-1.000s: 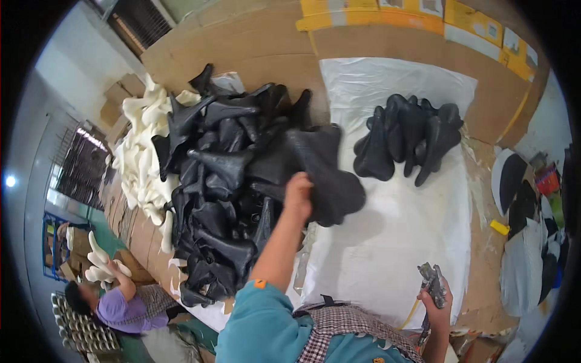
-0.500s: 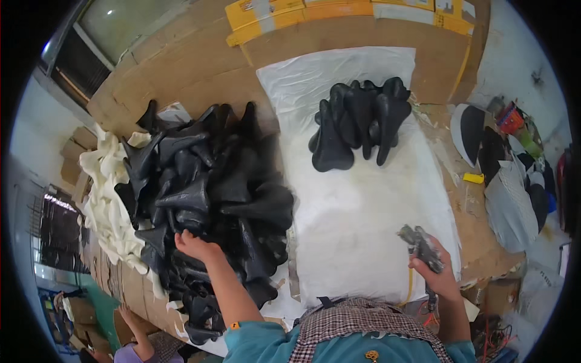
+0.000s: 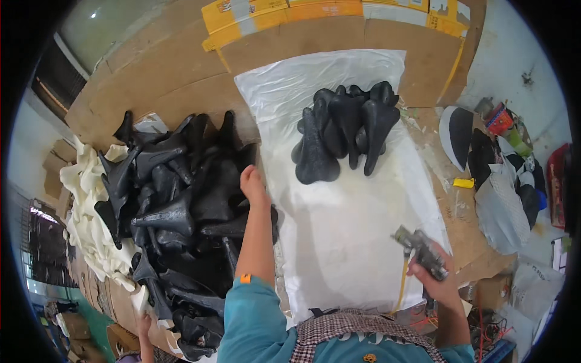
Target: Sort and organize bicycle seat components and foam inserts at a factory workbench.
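The left hand [image 3: 252, 184], fingers curled, rests on the big heap of black saddles [image 3: 181, 206] at the desk's left, while the right hand [image 3: 437, 279] grips a grey staple gun [image 3: 420, 251] over the white plastic sheet [image 3: 351, 236].

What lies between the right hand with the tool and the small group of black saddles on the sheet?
Only bare white plastic sheet, in the head view, between the right hand and the small saddle group.

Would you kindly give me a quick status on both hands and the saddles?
Left hand open, reaching onto heaped black moulded bicycle saddles. Right hand shut on grey metal pistol-shaped tool. Smaller finished saddle stack on white plastic sheet; nothing obstructing.
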Demonstrator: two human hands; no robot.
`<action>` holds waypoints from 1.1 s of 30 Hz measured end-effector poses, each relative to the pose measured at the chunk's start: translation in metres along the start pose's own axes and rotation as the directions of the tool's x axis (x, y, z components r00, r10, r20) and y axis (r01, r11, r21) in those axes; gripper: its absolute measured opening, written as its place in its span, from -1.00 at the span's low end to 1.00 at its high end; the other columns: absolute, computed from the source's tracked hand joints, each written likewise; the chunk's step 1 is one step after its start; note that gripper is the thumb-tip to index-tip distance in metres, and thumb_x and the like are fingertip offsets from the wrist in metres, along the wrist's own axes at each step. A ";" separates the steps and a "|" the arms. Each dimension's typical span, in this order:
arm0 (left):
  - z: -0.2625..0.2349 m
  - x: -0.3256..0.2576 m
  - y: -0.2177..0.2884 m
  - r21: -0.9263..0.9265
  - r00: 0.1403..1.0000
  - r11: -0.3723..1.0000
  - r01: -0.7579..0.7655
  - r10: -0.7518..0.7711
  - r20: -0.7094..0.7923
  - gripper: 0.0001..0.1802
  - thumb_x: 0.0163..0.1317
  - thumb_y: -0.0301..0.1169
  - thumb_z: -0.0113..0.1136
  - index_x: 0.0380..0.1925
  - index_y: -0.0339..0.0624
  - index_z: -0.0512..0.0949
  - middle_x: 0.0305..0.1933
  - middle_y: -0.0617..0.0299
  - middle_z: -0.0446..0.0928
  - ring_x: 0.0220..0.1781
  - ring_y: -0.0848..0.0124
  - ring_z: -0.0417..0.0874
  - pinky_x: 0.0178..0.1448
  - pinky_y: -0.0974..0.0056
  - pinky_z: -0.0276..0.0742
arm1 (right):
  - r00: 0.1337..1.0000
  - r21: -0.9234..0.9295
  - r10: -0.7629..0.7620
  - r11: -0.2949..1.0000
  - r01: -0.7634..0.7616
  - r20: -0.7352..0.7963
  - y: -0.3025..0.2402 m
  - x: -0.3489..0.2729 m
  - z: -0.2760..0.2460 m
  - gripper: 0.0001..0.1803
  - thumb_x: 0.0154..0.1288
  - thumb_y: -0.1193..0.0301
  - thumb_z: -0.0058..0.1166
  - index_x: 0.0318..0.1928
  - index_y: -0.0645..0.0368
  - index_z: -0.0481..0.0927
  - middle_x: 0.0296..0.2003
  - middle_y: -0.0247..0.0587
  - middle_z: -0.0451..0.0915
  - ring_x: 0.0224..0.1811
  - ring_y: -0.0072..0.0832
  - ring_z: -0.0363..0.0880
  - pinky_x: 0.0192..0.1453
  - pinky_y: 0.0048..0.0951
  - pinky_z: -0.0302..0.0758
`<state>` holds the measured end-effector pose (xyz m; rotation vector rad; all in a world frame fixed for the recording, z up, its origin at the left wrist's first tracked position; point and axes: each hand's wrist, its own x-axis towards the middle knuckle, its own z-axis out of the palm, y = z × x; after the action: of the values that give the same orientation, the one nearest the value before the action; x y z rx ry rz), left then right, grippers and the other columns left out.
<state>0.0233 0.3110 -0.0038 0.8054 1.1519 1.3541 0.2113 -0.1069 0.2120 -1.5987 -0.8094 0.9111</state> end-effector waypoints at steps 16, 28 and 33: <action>0.108 0.000 -0.044 0.370 0.771 0.924 -0.093 -0.168 0.614 -0.66 -0.02 -0.58 -0.06 -0.18 -0.34 0.51 -0.34 0.29 0.51 -0.31 0.48 0.47 -0.19 0.41 0.37 | 0.900 0.110 -0.092 0.982 0.153 -0.426 -0.004 -0.011 -0.060 -0.37 0.12 0.46 0.16 0.20 0.35 0.26 -0.36 -0.20 0.51 -0.35 -0.52 0.50 -0.24 -0.47 0.51; 0.260 -0.061 -0.030 0.163 0.504 0.895 0.414 -0.375 0.778 -0.74 -0.08 -0.50 -0.02 -0.32 -0.17 0.51 -0.20 0.25 0.51 -0.12 0.29 0.46 0.07 0.26 0.30 | 0.943 0.243 0.152 0.967 -0.080 -0.295 0.049 0.001 -0.076 -0.38 0.07 0.44 0.23 0.15 0.32 0.33 -0.35 -0.33 0.50 -0.30 -0.59 0.49 -0.18 -0.49 0.50; 0.310 -0.077 -0.077 0.289 0.559 0.957 0.007 -0.244 0.793 -0.70 -0.11 -0.49 0.14 -0.28 -0.30 0.51 -0.24 0.10 0.54 -0.15 0.21 0.52 -0.02 0.16 0.40 | 0.937 0.267 0.222 0.952 -0.148 -0.270 0.075 -0.011 -0.083 -0.36 0.07 0.43 0.25 0.16 0.32 0.31 -0.29 -0.35 0.52 -0.22 -0.64 0.46 -0.06 -0.57 0.41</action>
<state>0.3496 0.2825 0.0255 1.3324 0.5860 0.5336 0.2824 -0.1691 0.1516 -1.5632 -0.3247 0.8397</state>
